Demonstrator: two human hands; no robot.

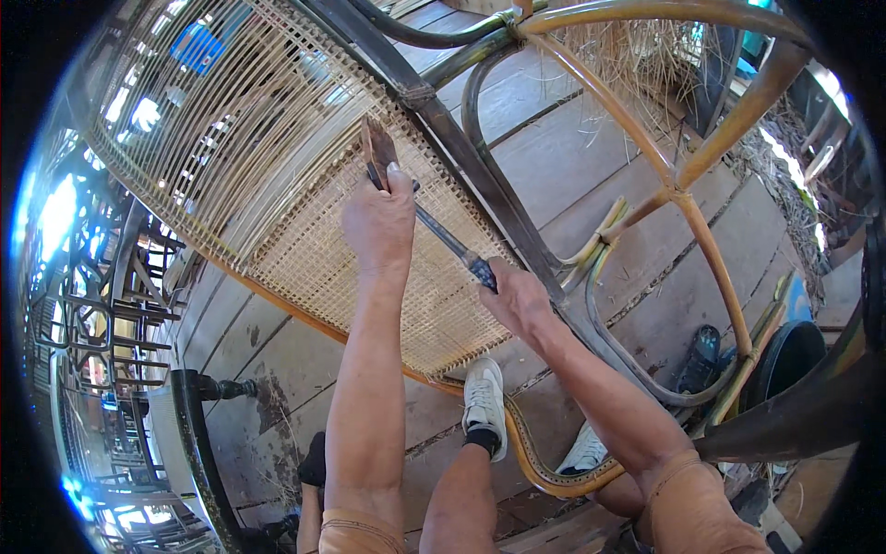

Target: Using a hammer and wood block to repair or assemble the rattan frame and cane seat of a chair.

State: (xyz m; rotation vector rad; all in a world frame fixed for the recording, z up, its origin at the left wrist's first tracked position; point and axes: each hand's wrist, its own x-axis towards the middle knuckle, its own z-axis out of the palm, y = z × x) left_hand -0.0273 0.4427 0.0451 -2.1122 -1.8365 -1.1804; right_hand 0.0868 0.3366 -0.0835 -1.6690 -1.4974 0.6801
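Observation:
A rattan chair frame with a half-woven cane panel (434,268) lies tilted before me. My left hand (380,226) is closed around a flat brown wooden piece (378,146), its tip resting at the edge of the tight weave. My right hand (521,300) grips the dark, wrapped handle of a hammer (443,231). The shaft runs up to my left hand, where the hammer's head is mostly hidden behind the fingers and thumb. Beyond the wooden piece, loose parallel cane strands (231,120) span the frame with gaps between them.
A dark frame rail (461,166) runs along the panel's right side. Curved rattan poles (637,120) join at the right. A black bucket (789,360) and a dark sandal (699,358) stand on the plank floor. Several dark chair frames (129,305) crowd the left. My white shoe (484,397) touches the panel's lower end.

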